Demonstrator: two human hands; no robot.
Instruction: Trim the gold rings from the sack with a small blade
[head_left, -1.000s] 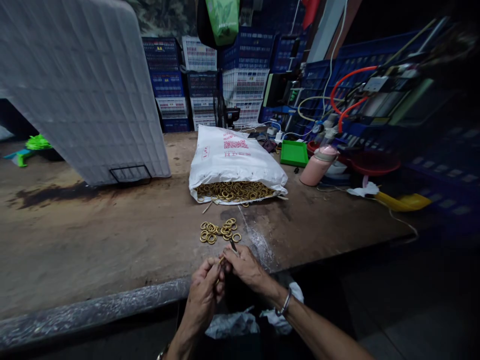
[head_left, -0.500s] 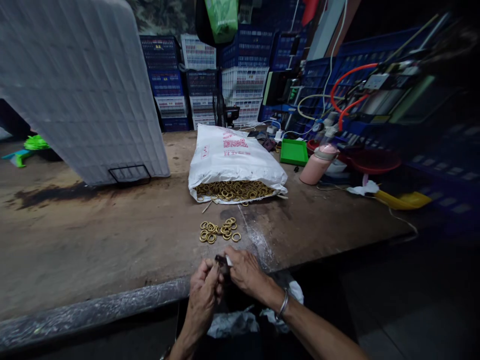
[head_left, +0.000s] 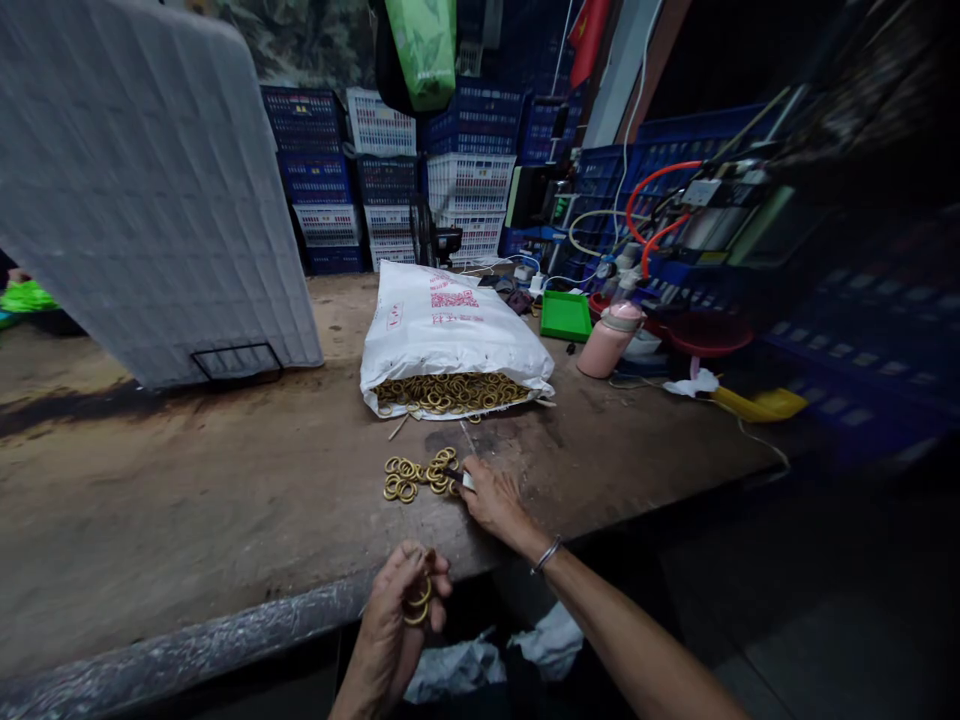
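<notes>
My left hand [head_left: 396,612] is curled at the table's front edge, closed on a few brass-coloured rings [head_left: 417,614] that hang from its fingers. Farther forward, my right hand [head_left: 493,502] grips a small dark tool with a white part [head_left: 466,481]; its exact kind is unclear. The tool's dark end reaches the right side of a small pile of loose rings [head_left: 401,478]. Behind the pile lies a white printed sack [head_left: 457,335], its mouth facing me and full of the same rings [head_left: 450,390].
A tall pale padded panel [head_left: 187,220] stands left on a wire foot. At the right are a green tray [head_left: 566,316], a pink bottle [head_left: 609,342], a red dish [head_left: 709,335] and a yellow scoop [head_left: 765,402]. Stacked crates [head_left: 472,182] line the back.
My hands have separated. The right hand moved forward with the dark tool to the ring pile, while the left stayed near the edge, turning so its held rings show. The view shifted slightly.
</notes>
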